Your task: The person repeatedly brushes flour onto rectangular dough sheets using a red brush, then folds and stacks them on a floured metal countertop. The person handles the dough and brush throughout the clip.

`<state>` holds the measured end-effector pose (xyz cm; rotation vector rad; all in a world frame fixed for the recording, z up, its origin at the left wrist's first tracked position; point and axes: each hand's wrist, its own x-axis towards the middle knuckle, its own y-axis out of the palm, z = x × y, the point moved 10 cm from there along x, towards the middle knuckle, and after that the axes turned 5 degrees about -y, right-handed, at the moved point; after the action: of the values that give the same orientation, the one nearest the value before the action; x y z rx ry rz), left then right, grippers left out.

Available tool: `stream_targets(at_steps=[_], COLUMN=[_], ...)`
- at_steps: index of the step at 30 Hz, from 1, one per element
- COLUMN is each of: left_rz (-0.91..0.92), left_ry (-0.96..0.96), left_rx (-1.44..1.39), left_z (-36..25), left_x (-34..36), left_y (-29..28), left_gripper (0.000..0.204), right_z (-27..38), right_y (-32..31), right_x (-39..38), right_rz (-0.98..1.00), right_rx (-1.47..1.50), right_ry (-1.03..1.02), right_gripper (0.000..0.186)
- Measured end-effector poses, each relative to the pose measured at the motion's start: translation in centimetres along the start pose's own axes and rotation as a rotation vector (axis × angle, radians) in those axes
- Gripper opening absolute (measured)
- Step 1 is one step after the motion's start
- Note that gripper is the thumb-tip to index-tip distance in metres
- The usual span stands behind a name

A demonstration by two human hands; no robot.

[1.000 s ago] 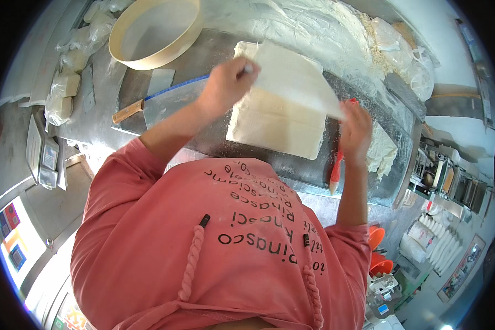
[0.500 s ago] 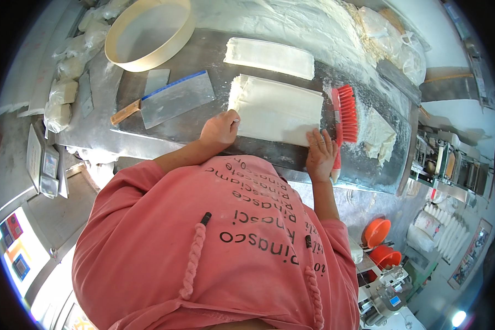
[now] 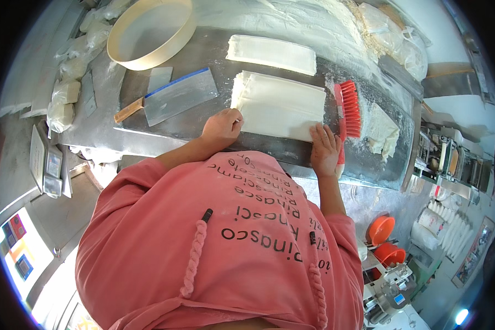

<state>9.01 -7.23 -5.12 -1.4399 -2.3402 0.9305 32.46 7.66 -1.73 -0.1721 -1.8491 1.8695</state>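
Note:
A folded sheet of pale dough (image 3: 280, 107) lies on the dark work board in front of me, its layers showing at the left end. My left hand (image 3: 221, 129) is closed at the dough's near left corner, thumb and curled fingers against the edge; the fingertips are partly hidden. At the near right corner my right hand (image 3: 325, 148) rests with its fingers stretched out, the tips on the dough. Just right of that hand lies a red bristle brush (image 3: 347, 110). A second, narrower dough strip (image 3: 271, 54) lies parallel beyond the sheet.
Left of the dough lies a wide-bladed knife (image 3: 182, 96) with a wooden handle, beside a small grey scraper (image 3: 159, 78). A round wooden-rimmed sieve (image 3: 158, 58) stands at the far left. Flour (image 3: 291, 22) covers the back. A dough scrap (image 3: 384, 132) lies at right.
The whole view has shifted slightly. Both hands stay at the near corners of the dough, the left still curled and the right still flat; the dough looks much the same.

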Motion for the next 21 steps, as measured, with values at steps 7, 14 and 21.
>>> stream_targets(at_steps=[7,14,21], left_rz=[0.080,-0.141,0.036], left_ry=[-0.033,0.204,0.512], left_rx=[-0.012,0.240,0.488], left_z=[0.9,-2.5,-4.3], left_x=[-0.4,-0.6,0.3], left_y=[0.2,-3.0,1.8], left_gripper=[0.011,0.021,0.068], right_z=[0.3,-3.0,-8.5], right_y=[-0.2,-4.6,-0.5], right_x=[0.6,-1.9,-5.8], right_rz=[0.008,-0.200,0.048], right_rx=[0.003,-0.075,-0.094], right_ry=[-0.050,0.316,0.652], right_gripper=[0.039,0.042,0.025])
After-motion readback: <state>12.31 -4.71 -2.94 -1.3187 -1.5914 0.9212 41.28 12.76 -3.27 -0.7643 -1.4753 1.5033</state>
